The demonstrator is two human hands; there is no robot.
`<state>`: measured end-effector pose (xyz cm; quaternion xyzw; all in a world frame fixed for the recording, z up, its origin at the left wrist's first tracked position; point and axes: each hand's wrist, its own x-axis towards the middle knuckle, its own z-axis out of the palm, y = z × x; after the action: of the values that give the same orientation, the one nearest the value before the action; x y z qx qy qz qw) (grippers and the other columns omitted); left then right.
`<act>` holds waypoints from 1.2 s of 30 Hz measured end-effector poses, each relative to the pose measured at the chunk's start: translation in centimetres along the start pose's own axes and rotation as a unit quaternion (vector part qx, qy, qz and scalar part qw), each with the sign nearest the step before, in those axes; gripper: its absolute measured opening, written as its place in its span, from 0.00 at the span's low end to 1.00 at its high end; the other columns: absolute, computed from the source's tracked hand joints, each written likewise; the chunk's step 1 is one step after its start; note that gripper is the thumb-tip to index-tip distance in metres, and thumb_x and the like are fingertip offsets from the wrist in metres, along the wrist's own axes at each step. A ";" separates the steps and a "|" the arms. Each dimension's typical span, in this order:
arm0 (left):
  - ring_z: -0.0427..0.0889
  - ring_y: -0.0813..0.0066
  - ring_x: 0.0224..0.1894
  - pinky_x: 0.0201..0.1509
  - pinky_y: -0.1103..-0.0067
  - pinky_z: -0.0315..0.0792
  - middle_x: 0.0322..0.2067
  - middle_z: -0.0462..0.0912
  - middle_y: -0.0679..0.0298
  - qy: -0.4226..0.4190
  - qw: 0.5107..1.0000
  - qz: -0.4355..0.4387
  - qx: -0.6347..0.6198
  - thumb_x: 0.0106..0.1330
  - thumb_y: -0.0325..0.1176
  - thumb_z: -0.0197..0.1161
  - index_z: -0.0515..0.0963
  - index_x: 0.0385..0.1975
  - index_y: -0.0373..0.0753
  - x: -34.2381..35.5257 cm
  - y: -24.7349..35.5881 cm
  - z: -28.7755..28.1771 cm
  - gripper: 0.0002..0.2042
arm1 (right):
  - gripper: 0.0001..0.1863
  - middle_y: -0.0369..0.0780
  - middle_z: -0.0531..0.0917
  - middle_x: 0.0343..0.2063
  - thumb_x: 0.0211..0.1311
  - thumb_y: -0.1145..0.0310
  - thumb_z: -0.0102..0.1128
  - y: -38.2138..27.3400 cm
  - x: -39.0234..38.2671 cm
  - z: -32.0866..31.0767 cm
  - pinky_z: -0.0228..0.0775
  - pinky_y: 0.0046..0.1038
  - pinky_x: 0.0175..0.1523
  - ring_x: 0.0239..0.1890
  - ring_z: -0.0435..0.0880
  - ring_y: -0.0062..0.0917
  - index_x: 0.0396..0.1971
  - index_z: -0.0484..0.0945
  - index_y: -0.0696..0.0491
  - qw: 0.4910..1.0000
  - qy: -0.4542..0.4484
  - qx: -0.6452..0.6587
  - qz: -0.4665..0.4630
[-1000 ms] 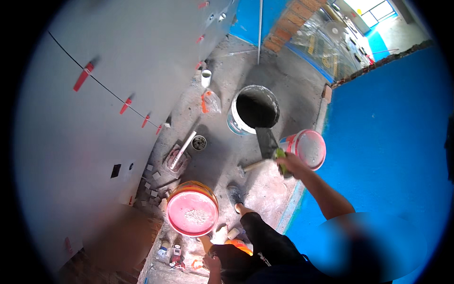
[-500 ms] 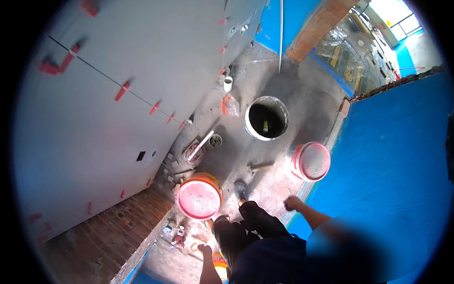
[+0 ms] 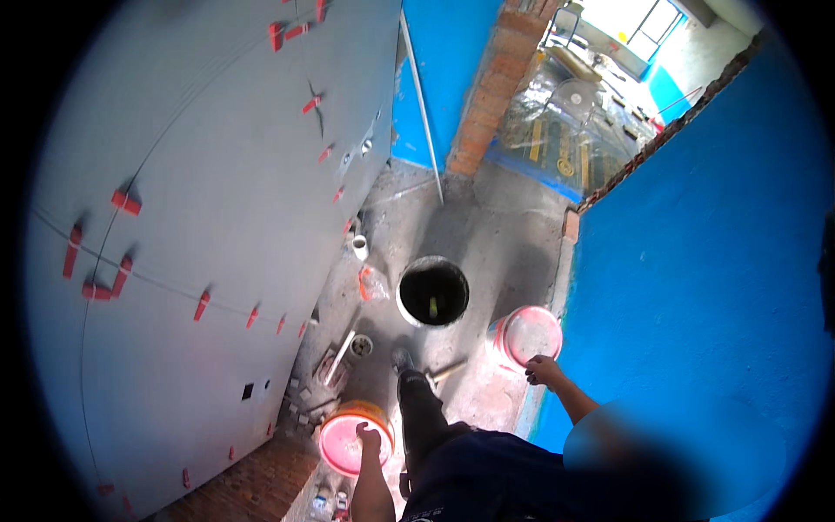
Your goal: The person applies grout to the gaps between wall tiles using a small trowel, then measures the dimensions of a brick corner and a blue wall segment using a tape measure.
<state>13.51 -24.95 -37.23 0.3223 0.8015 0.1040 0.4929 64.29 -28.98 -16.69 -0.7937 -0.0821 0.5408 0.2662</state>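
Note:
My left hand (image 3: 368, 436) hangs loosely above a bucket with a pinkish-red lid (image 3: 333, 446) and orange side, its fingers slightly apart and holding nothing. Out to the right, my right hand (image 3: 545, 371) is loosely curled and empty, its fingers a little apart. It overlaps the near edge of a second lidded bucket (image 3: 533, 335) beside the blue wall; whether it touches the lid I cannot tell. Ahead of me stands an uncovered bucket (image 3: 400, 304) with a dark inside and a small yellowish-green thing (image 3: 433, 306) in it. One shoe (image 3: 402, 360) shows just before that bucket.
A tool with a wooden handle (image 3: 450, 371) lies on the floor between the buckets. Near the grey tiled wall (image 3: 209, 157) with red clips are a white pipe (image 3: 360, 247), a plastic bag (image 3: 374, 283), a small round pot (image 3: 361, 345) and tile scraps. A long pole (image 3: 422, 104) leans ahead.
I have stepped forward, and the view has swung to the right and up. The uncovered bucket now appears lower and closer. My hands now overlap the two lidded buckets.

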 end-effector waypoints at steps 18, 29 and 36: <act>0.78 0.69 0.26 0.29 0.75 0.71 0.27 0.79 0.58 -0.046 0.996 0.036 -0.064 0.46 0.24 0.60 0.77 0.40 0.33 11.2 21.8 3.1 0.17 | 0.12 0.45 0.80 0.18 0.56 0.69 0.53 -25.2 9.3 -0.8 0.75 0.28 0.25 0.20 0.82 0.29 0.34 0.78 0.62 0.986 0.028 -0.132 -0.096; 0.79 0.70 0.21 0.24 0.76 0.73 0.23 0.81 0.60 0.091 0.942 -0.139 -0.292 0.50 0.28 0.64 0.79 0.37 0.31 1.8 24.5 7.0 0.14 | 0.10 0.40 0.77 0.32 0.54 0.73 0.55 -58.0 40.6 0.2 0.73 0.27 0.31 0.34 0.77 0.23 0.38 0.76 0.56 0.737 -0.016 -0.478 -0.478; 0.82 0.75 0.23 0.28 0.76 0.75 0.23 0.84 0.62 0.169 0.896 -0.395 -0.111 0.53 0.39 0.64 0.81 0.29 0.38 -20.4 28.7 16.8 0.11 | 0.14 0.42 0.79 0.45 0.58 0.72 0.55 -91.6 68.8 1.4 0.76 0.31 0.42 0.42 0.80 0.29 0.44 0.75 0.57 0.787 -0.138 -0.272 -0.536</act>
<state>46.06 -18.03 -16.86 -0.0996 0.9172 0.0421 0.3835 105.14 77.65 -26.29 -0.5790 -0.6737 0.3700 0.2720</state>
